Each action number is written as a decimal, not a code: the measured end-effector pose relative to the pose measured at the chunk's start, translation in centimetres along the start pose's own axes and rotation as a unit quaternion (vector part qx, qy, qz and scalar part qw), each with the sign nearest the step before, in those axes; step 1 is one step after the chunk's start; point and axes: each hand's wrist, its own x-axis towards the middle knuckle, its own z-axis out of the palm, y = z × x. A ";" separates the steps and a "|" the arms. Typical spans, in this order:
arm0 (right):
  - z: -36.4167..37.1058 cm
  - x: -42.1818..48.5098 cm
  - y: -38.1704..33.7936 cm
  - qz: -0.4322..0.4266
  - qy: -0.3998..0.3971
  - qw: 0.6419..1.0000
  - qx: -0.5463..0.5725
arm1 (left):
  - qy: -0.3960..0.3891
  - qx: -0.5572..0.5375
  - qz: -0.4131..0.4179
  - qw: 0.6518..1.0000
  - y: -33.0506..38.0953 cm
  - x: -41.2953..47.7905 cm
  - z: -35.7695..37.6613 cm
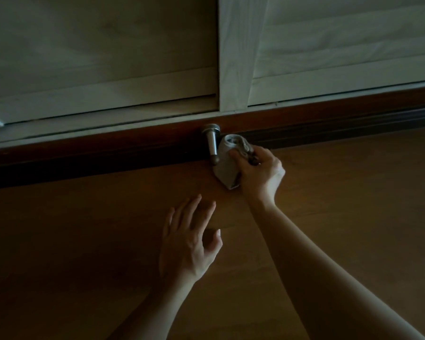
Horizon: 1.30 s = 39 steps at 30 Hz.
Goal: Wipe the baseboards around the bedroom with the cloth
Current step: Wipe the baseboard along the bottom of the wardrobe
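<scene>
The left hand [189, 239] is hovering near, fingers spread and holding nothing. Farther off at the baseboard [84, 158], the cloth [227, 165] is touching the metal doorstop [212, 143], the right hand [258, 173] fingers curling round it. It is likely risking a snag there.

Dim room, brown wood floor [84, 241], pale wardrobe doors [96, 45]

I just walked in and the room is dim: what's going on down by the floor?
A person is cleaning low along the wall. Their right hand grips a bunched grey cloth against the dark baseboard, right beside a metal doorstop that sticks out from it. The left hand is open and spread over the wooden floor; whether it touches is unclear. Pale cupboard doors stand above the baseboard.
</scene>
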 end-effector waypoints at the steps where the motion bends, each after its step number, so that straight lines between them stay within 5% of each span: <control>1: 0.1 0.0 -0.1 -0.015 -0.010 1.000 -0.007 | 0.001 0.001 0.000 1.000 0.0 0.0 0.0; 14: -7.2 4.5 2.6 0.051 0.128 0.990 -0.001 | 0.007 0.021 0.006 1.000 0.1 0.1 -0.1; 22: -5.3 3.4 1.8 0.026 0.061 0.997 -0.030 | 0.000 0.010 0.004 1.000 0.3 0.2 -0.3; 32: -10.3 6.5 3.6 0.076 0.177 0.981 -0.014 | -0.016 0.024 -0.001 1.000 0.2 0.0 -0.2; 39: -6.5 4.2 2.4 0.109 0.203 0.973 0.013 | -0.017 0.020 -0.004 1.000 0.3 0.2 -0.2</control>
